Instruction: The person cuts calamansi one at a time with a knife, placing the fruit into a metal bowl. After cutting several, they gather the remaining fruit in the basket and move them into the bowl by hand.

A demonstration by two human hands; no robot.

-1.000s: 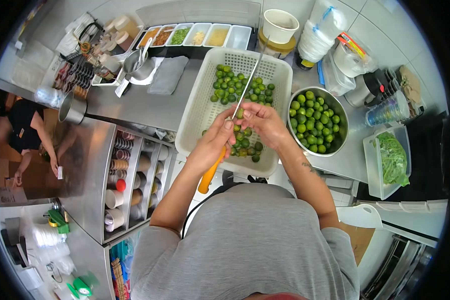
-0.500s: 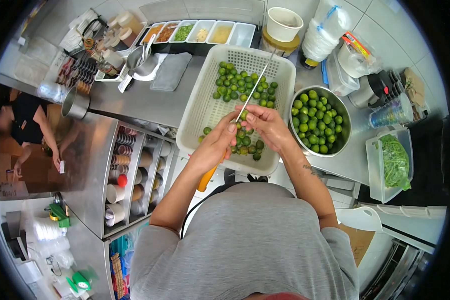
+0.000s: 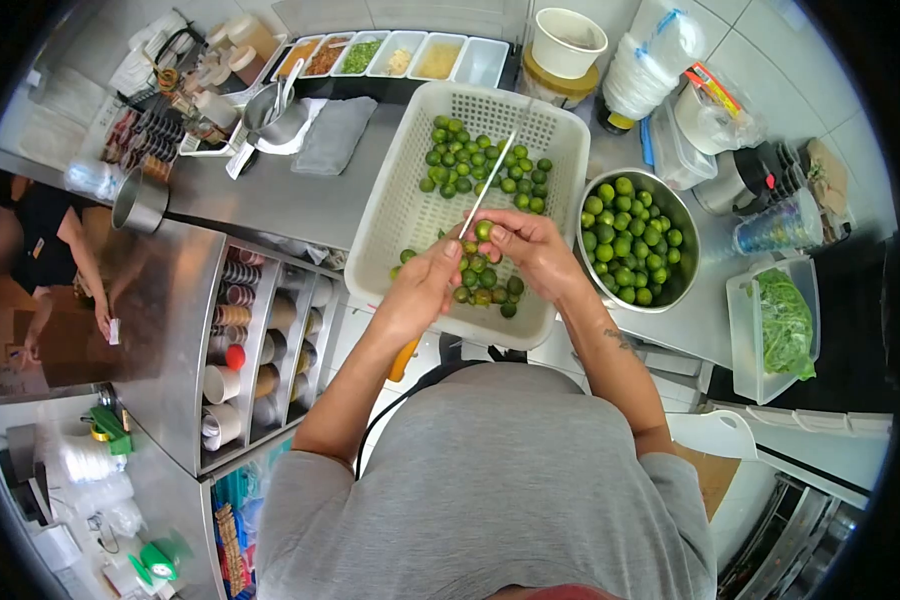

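Note:
My left hand [image 3: 427,285] is closed around a knife [image 3: 494,172]; its orange handle sticks out below the wrist and its thin blade points away over the basket. Pinched in the fingertips of my right hand [image 3: 533,246] is a small green lime [image 3: 484,229], just right of the blade. Both hands are above a white perforated plastic basket [image 3: 378,215]. Loose limes [image 3: 452,160] lie in its far part, and several more sit beneath my hands. To the right, a steel bowl [image 3: 692,262] is filled with limes.
Topping trays [image 3: 480,64] line the back of the steel counter, beside a white tub [image 3: 570,42]. A steel pot [image 3: 270,115] and grey cloth [image 3: 335,135] are at the left. Leafy greens fill a clear container [image 3: 745,345] at right. Another person [image 3: 45,240] stands far left.
The knife blade has shifted left off the lime, and my left hand has drawn slightly away from my right. The whole view has moved a little.

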